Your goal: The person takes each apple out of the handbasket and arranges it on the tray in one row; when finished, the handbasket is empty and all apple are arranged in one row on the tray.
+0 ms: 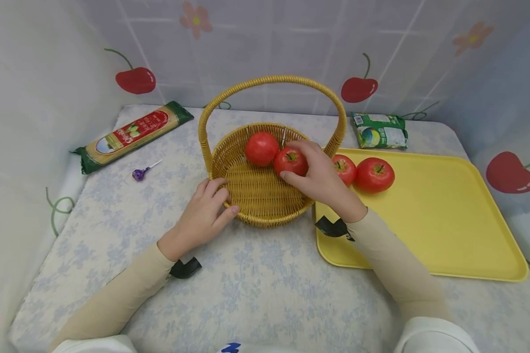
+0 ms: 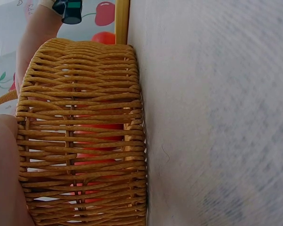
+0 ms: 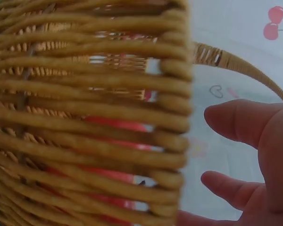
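Observation:
A yellow wicker basket (image 1: 269, 220) with a tall arched handle stands mid-table, two red apples inside. My left hand (image 1: 200, 215) holds its near-left rim, fingers hooked over the edge. Over the basket's right side, my right hand (image 1: 322, 179) has thumb and fingers spread about one apple (image 1: 290, 163). In the right wrist view the fingertips of that hand (image 3: 278, 155) are above the rim with nothing between them, and the apple shows lower, behind the weave. The other apple (image 1: 262, 149) lies just left of it. The left wrist view shows the basket's woven side (image 2: 85, 117) close up.
A yellow tray (image 1: 428, 220) lies at the right; two more apples (image 1: 374, 175) sit at its left end, beside the basket. A green packet (image 1: 380, 131) is behind the tray. At the left lie a long pasta packet (image 1: 134, 135) and a purple lollipop (image 1: 139, 174).

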Demonstrator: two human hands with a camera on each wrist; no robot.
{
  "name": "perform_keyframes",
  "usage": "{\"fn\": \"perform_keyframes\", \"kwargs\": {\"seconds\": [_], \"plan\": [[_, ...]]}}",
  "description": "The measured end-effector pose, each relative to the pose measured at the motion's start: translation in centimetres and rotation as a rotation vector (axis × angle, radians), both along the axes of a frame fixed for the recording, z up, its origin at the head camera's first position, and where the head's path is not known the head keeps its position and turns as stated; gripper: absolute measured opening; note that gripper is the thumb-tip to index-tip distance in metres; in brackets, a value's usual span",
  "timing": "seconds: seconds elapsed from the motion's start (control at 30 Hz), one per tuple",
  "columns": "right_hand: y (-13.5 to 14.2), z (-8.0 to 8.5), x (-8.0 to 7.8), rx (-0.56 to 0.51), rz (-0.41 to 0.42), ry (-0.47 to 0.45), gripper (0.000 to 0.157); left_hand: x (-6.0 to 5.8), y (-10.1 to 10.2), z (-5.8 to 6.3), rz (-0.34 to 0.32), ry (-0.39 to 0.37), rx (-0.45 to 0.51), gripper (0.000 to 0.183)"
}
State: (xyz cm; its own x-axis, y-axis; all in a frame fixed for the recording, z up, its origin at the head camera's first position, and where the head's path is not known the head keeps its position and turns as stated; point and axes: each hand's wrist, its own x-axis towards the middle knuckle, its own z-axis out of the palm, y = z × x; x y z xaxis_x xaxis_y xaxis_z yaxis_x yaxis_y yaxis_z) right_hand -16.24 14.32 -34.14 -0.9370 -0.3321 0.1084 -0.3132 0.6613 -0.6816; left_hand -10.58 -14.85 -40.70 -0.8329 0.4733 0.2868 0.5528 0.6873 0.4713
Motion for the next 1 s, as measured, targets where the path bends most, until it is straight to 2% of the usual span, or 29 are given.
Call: {"fn": "perform_keyframes", "kwargs": {"seconds": [0.37, 0.6, 0.77, 1.0], "plan": [[-0.8, -1.5, -1.4, 0.148, 0.003, -0.018, 0.067, 0.0, 0.0, 0.1, -0.003, 0.009, 0.007, 0.066], [-1.3, -1.9, -1.4, 0.249, -0.012, 0.035, 0.065, 0.0, 0.0, 0.0, 0.001, 0.013, 0.007, 0.068], [-1.4, -2.3, -1.3, 0.264, -0.020, 0.092, 0.058, 0.0, 0.0, -0.1, -0.001, 0.009, 0.007, 0.068], [-1.4, -2.4, -1.2, 0.258, -0.026, 0.073, 0.050, -0.1, 0.0, -0.1, -0.002, 0.001, 0.003, 0.067]]}}
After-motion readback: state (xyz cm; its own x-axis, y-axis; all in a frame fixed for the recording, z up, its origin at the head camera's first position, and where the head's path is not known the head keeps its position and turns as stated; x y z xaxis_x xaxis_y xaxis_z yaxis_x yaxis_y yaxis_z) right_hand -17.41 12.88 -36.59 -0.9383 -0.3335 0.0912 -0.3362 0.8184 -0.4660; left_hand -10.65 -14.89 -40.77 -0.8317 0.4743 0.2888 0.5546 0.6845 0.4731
